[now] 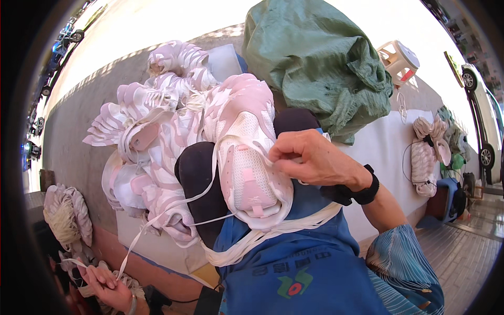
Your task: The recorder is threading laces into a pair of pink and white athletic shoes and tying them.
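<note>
A pink-and-white sneaker upper (247, 181) lies across my lap between my dark-clad knees, tongue toward me and toe pointing away. My right hand (307, 160) is closed in a pinch at the right edge of its lace opening, on the white shoelace. That shoelace (209, 188) loops over the tongue and stretches down to the far lower left. There my left hand (107, 287), fingers curled, grips its end with the arm reached out sideways. A bundle of loose white laces (278, 235) rests across my blue apron (310, 268).
More pink-and-white uppers (152, 126) are heaped on the left. A large green sack (315, 63) stands ahead, a white plastic stool (401, 60) behind it. Tied bundles of uppers (424, 160) lie at right, another bundle (68, 215) at left. Parked vehicles line both sides.
</note>
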### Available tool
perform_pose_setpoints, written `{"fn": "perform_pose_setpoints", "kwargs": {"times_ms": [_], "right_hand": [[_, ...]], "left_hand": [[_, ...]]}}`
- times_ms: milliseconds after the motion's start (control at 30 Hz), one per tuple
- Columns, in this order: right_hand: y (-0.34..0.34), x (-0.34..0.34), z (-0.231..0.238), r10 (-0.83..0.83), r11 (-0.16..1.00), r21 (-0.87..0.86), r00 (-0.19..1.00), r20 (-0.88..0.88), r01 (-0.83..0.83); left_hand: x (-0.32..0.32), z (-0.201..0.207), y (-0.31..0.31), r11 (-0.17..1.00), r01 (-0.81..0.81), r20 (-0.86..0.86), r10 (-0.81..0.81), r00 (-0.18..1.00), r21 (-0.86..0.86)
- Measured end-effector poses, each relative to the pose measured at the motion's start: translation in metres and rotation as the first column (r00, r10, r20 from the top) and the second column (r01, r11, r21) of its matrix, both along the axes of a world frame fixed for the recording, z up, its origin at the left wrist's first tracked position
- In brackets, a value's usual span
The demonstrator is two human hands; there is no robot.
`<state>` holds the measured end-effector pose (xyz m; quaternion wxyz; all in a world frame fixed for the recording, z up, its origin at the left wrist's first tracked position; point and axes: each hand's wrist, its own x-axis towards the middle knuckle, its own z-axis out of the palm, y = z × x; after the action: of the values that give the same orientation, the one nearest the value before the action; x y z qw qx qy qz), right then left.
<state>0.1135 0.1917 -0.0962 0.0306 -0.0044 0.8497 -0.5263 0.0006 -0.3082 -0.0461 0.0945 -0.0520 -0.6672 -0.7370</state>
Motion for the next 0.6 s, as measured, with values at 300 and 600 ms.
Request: {"fn": "perform_pose_setpoints", "kwargs": {"times_ms": [300,600], "right_hand": [[0.002,0.029,0.023,-0.085,0.992,0.102,0.993,0.076,0.078],[0.000,0.011,-0.009,-0.253,0.860,0.402,0.947,-0.200,0.315]], "left_hand": [[0.004,-0.032,0.158,0.902,0.398,0.230,-0.357,0.905,-0.168],[-0.005,-0.031,0.267,0.724,0.648,0.294,-0.582,0.758,-0.239]]}}
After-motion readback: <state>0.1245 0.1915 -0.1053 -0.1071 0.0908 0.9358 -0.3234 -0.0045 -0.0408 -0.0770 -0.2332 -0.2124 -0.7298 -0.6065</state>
